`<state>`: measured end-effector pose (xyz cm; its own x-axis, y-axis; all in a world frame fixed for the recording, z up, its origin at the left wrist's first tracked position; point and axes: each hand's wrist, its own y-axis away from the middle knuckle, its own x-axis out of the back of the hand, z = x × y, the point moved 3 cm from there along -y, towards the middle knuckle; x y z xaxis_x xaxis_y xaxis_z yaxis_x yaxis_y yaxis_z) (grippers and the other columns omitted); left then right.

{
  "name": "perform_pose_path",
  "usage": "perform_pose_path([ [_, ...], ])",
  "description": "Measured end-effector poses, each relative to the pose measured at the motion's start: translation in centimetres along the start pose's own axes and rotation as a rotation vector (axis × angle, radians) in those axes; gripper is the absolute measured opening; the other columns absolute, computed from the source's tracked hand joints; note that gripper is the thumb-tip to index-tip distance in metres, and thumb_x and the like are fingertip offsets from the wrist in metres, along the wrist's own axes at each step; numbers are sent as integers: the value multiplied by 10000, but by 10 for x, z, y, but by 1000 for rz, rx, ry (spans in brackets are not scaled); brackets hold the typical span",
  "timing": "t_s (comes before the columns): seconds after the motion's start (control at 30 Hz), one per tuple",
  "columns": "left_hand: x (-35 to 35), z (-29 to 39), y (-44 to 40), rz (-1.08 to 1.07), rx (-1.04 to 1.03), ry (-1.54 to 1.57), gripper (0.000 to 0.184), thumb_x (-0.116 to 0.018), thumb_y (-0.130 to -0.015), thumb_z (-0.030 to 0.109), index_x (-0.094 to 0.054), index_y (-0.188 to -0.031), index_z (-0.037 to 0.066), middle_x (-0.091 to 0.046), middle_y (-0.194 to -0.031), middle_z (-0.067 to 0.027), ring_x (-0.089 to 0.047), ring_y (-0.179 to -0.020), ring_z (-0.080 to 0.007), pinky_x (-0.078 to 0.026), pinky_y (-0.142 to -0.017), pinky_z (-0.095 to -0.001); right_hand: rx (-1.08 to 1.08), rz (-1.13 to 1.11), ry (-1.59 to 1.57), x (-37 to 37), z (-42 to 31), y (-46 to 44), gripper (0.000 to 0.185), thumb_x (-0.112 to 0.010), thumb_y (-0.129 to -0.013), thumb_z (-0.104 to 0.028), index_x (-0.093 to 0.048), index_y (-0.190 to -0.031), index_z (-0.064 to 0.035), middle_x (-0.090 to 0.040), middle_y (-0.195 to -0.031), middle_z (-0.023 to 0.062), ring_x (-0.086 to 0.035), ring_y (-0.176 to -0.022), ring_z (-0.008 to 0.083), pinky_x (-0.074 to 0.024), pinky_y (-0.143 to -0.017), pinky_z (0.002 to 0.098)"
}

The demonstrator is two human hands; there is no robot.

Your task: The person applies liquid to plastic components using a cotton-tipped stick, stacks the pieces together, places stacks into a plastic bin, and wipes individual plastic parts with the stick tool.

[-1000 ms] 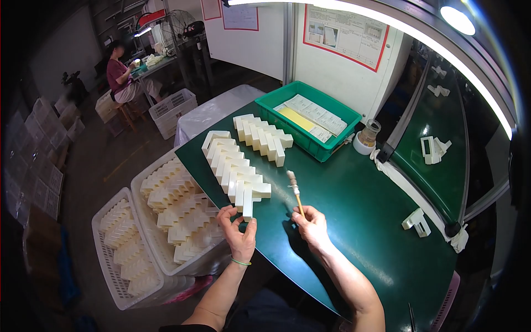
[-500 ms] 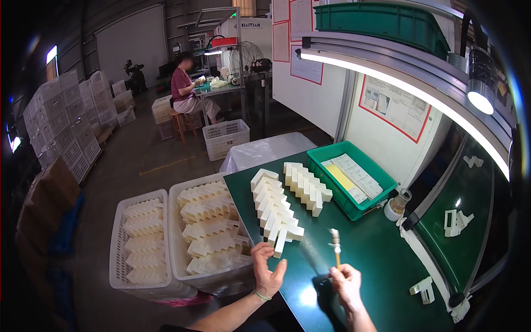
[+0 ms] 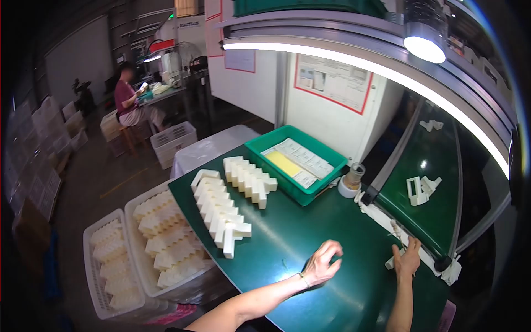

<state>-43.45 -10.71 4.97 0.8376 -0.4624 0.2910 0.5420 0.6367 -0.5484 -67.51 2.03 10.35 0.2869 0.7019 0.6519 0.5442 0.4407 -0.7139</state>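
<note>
We have the left hand [image 3: 324, 264] over the green tabletop [image 3: 287, 226], fingers loosely curved, a clear gap between thumb and fingertips; we cannot tell if it touches the surface. A thin band [image 3: 303, 278] circles its wrist.

Right hand [image 3: 407, 260] at the tabletop's right side, near the conveyor [image 3: 437, 224]. We see thumb and fingers spread apart. The brush [image 3: 396, 228] shows its pale head just beyond the fingertips; its handle is hidden, so we cannot tell how firmly it is gripped. A loose white piece [image 3: 389, 262] sits just beside the thumb, partly covered by the hand; contact unclear.

Well to the left we note two rows of similar pieces: a long row [image 3: 213, 207] near the tabletop's left edge, a short row [image 3: 249, 180] behind it. Beyond the short row stands a green tray [image 3: 276, 176] with printed papers [image 3: 311, 159]; a glass jar [image 3: 355, 172] on a white base is beside it. Another piece [image 3: 418, 195] lies on the conveyor. Two crates of pieces stand at far left. Further back, a co-worker [image 3: 127, 99] sits at another table.
</note>
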Motion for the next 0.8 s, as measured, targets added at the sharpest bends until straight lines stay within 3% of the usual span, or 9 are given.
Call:
perform_pose_path([
  [0.03,-5,-11,2,-111,105,-41,151,-611,-741,22,-546,-877,20,-570,-927,-106,-584,-876,-258,-481,-749,-351,-29,-125,106,-3,1,-1,356,-712,-746,-292,-579,-956,-38,-543,-916,144,-612,-818,366,-489,-688,438],
  [0.07,-8,-16,2,-48,-25,-22,106,-596,-749,24,-558,-846,7,-571,-844,-91,-595,-769,-231,-492,-686,-343,-51,-266,208,-8,3,1,414,-724,-731,-337,-589,-998,-50,-552,-924,140,-624,-817,363,-500,-692,441],
  [0.2,-4,-23,3,-104,94,48,83,-593,-778,35,-562,-846,-3,-564,-832,-90,-597,-689,-180,-496,-621,-293,23,-525,255,-23,11,-1,431,-738,-700,-343,-638,-1006,-56,-570,-931,128,-622,-767,349,-498,-690,437],
  [0.33,1,-18,-2,-82,150,66,78,-595,-795,43,-561,-848,-3,-560,-829,-79,-595,-691,-164,-495,-621,-280,39,-367,-105,-19,24,-9,439,-746,-639,-311,-637,-947,-18,-575,-959,146,-589,-901,355,-482,-745,428],
  [0.47,4,-15,-3,-48,129,87,70,-595,-796,41,-553,-834,0,-551,-817,-75,-589,-679,-162,-495,-606,-285,-64,-353,31,13,19,-6,514,-762,-618,-340,-619,-980,-4,-576,-972,165,-585,-931,368,-477,-754,445],
  [0.53,5,-13,-1,-43,132,92,70,-593,-796,42,-552,-836,2,-549,-816,-75,-586,-675,-163,-494,-604,-285,-90,-642,207,9,35,7,567,-763,-614,-352,-594,-1026,-3,-582,-971,170,-589,-922,379,-475,-747,457],
  [0.63,5,-13,-3,-46,113,72,74,-588,-795,46,-550,-844,6,-540,-812,-77,-581,-666,-167,-490,-597,-285,-27,-500,56,10,34,27,618,-774,-603,-369,-572,-1076,-27,-569,-983,166,-593,-883,391,-477,-733,467],
  [0.7,4,-11,-1,-44,87,94,81,-588,-795,52,-549,-847,4,-536,-804,-77,-578,-660,-171,-488,-594,-288,0,-490,-132,4,28,43,551,-783,-604,-232,-569,-1072,-36,-567,-969,171,-577,-925,392,-469,-763,462],
  [0.8,9,-10,-2,-20,109,87,55,-592,-792,48,-560,-822,15,-538,-790,-72,-571,-647,-164,-478,-576,-283,21,-581,-183,6,0,56,433,-748,-635,-147,-606,-1034,-57,-586,-972,180,-578,-927,392,-469,-796,444],
])
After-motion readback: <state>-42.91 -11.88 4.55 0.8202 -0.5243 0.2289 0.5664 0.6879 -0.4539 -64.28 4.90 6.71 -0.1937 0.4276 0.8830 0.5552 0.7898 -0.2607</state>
